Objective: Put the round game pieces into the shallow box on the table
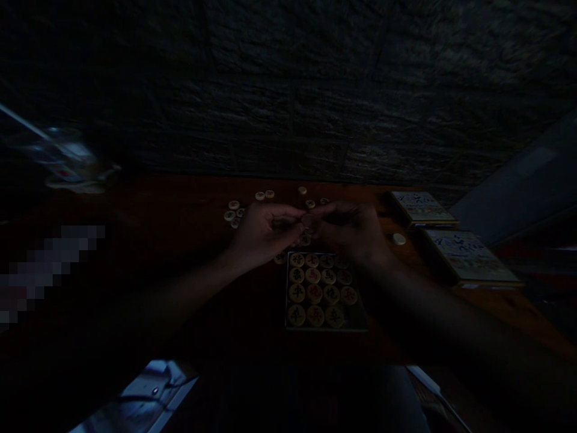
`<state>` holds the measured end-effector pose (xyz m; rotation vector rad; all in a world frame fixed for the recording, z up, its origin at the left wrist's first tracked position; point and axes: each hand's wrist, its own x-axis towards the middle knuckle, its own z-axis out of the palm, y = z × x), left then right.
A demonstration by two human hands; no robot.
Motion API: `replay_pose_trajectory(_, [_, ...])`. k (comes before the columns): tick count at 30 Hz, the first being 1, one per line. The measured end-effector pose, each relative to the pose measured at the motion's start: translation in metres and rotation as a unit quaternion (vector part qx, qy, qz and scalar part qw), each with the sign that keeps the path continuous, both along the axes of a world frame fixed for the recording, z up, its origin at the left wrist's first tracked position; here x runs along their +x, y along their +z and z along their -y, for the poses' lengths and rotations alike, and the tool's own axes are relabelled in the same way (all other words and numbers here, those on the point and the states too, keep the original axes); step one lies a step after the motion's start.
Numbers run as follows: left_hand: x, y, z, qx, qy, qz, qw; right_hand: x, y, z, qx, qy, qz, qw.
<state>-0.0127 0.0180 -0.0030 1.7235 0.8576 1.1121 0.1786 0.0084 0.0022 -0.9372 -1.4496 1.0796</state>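
Above the far edge of a shallow box (pixel 327 329), my left hand (pixel 265 234) and my right hand (pixel 354 228) meet, fingertips pinched together. Between them is a small round piece that looks like a xiangqi piece (pixel 308 222); its face is too dark to read. Rows of round xiangqi pieces with red or black characters fill most of the box, such as a red horse piece (pixel 312 275). The front row shows three pieces at its left. My right hand and wrist partly cover the box's far right corner. A loose piece (pixel 305 239) lies just under my hands.
More loose pieces (pixel 233 205) are scattered beyond my hands, and a single piece (pixel 399 239) lies to the right. Two printed boxes (pixel 471 255) stand at the right on the wooden table (pixel 180 204). A plastic cup (pixel 67 159) stands far left. A stone wall (pixel 288 108) rises behind.
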Motion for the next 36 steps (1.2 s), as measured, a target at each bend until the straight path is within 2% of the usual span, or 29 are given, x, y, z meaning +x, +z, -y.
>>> replay_pose_trajectory(6, [-0.0003,0.0026,-0.0007,-0.015,0.006,0.019,1.000,0.0007,0.0025,0.0006,-0.014,-0.005,-0.002,1.000])
replay_pose_trajectory(11, [0.0006,0.0024,-0.0030,-0.027,0.032,0.028,0.999,0.0020,0.0032,-0.0001,-0.002,0.016,-0.009,1.000])
replay_pose_trajectory(16, [-0.0012,-0.0013,-0.0055,0.000,0.045,0.026,0.999,0.0024,0.0051,0.0002,0.000,0.024,-0.007,1.000])
replay_pose_trajectory(21, [-0.0006,0.0004,-0.0033,-0.008,0.041,0.039,0.998,0.0017,0.0042,-0.0001,-0.020,0.006,-0.007,1.000])
replay_pose_trajectory(28, [0.0011,0.0022,0.0015,-0.029,0.026,0.072,0.997,-0.0002,0.0037,0.0015,-0.025,0.017,-0.013,0.999])
replay_pose_trajectory(36, [0.0029,0.0024,0.0040,-0.004,0.007,0.039,0.999,-0.0027,0.0039,0.0027,-0.041,0.011,-0.031,0.999])
